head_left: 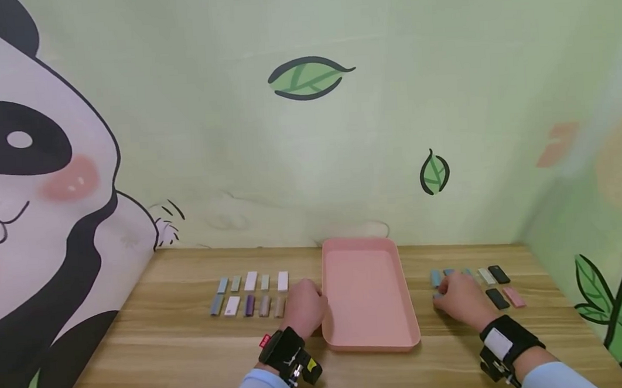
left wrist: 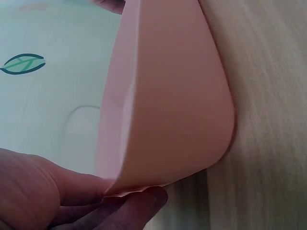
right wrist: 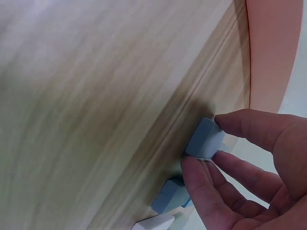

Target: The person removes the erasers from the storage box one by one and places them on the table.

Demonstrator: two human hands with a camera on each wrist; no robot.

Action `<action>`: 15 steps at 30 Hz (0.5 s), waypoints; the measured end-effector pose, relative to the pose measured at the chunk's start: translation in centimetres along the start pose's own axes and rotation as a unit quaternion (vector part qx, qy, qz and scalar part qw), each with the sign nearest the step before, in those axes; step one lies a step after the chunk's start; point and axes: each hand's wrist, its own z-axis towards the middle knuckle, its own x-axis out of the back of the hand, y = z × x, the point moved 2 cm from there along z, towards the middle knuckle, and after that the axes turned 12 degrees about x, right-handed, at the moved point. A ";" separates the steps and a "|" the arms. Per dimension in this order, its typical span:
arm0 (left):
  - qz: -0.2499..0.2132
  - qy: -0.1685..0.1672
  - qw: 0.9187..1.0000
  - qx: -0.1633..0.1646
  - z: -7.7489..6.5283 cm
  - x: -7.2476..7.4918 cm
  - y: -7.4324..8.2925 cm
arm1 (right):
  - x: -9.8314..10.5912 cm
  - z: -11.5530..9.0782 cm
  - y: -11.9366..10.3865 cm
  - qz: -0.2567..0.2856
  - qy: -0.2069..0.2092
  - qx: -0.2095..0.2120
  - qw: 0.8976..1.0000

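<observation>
A pink rectangular tray lies on the wooden table between both hands. My left hand pinches its left rim; in the left wrist view the thumb is on the inner side and fingers are under the edge. My right hand is at the block group on the right. There it pinches a small blue-grey block between thumb and fingertips, close to the tabletop. Another blue-grey block and a white block lie just beyond those fingers. In the head view, the right hand partly covers its group.
Left of the tray stand two rows of small blocks, including a purple block and a white block. On the right are black blocks and a pink block. A green wall rises behind the table.
</observation>
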 end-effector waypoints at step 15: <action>0.057 0.197 0.972 -0.116 -0.7 10.3 -0.4 | 8.4 -1.8 -3.7 -0.021 0.182 0.060 0.981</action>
